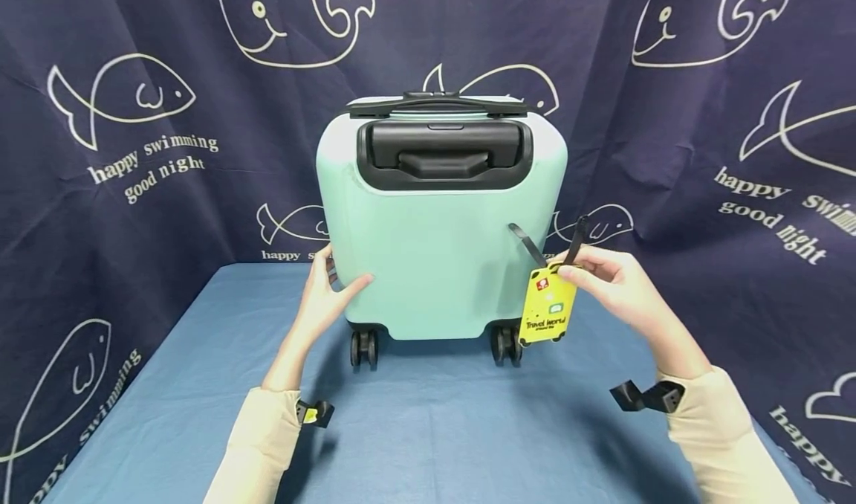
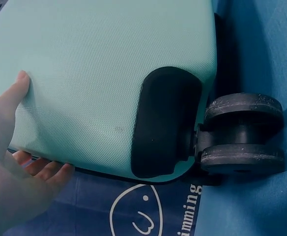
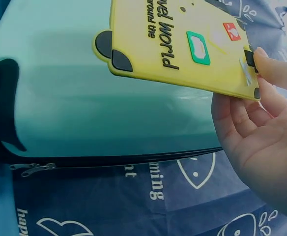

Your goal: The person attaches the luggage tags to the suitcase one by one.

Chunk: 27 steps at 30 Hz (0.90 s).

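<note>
A mint-green suitcase (image 1: 428,259) stands upright on its black wheels, with a black handle (image 1: 444,154) recessed near its top. My left hand (image 1: 324,296) grips the suitcase's lower left edge, thumb on the front face and fingers round the side, as the left wrist view also shows. At the right, my right hand (image 1: 611,281) pinches the top of a yellow luggage tag (image 1: 548,303) marked "Travel World". The tag's black strap is unfastened, its two ends (image 1: 527,244) sticking up apart. In the right wrist view the tag (image 3: 183,44) hangs before the suitcase's face.
A blue cloth (image 1: 428,430) covers the table under the suitcase. Behind and at both sides hangs a navy curtain (image 1: 167,214) with white whale and fish drawings. Zipper pulls (image 3: 38,169) show along the suitcase's side in the right wrist view.
</note>
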{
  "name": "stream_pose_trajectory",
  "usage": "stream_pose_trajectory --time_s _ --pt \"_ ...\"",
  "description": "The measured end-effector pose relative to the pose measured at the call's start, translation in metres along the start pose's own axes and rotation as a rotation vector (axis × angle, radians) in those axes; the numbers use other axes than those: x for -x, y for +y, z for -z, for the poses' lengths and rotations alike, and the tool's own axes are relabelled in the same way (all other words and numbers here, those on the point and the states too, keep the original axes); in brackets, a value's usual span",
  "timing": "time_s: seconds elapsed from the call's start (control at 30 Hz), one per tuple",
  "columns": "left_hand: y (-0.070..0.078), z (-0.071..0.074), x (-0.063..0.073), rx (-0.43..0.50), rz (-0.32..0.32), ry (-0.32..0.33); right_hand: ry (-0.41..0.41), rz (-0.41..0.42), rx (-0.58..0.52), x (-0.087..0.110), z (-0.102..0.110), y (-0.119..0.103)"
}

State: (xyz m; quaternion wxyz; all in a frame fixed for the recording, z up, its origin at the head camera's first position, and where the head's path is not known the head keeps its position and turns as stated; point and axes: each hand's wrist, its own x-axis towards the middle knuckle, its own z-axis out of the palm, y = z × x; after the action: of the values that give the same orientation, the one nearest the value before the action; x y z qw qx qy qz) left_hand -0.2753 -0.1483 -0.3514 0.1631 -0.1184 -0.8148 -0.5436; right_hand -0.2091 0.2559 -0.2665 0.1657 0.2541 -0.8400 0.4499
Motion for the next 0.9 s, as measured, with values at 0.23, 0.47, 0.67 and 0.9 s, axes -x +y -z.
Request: stream_pose_trajectory --time_s 0.23,0.47,0.67,0.9 --pt "-0.003 -0.003 -0.001 0.018 -0.008 0.015 0.063 0.018 0.023 -0.008 0.005 -0.008" --pt "-0.003 -0.002 0.001 0.012 -0.013 0.023 0.117 0.012 0.035 -0.019 0.006 -0.014" --pt "-0.003 -0.003 0.001 0.024 -0.011 0.02 0.139 0.011 0.007 -0.028 0.007 -0.022" --pt "-0.005 -0.004 0.001 0.04 -0.011 0.013 0.156 0.042 -0.02 -0.037 0.011 -0.032"
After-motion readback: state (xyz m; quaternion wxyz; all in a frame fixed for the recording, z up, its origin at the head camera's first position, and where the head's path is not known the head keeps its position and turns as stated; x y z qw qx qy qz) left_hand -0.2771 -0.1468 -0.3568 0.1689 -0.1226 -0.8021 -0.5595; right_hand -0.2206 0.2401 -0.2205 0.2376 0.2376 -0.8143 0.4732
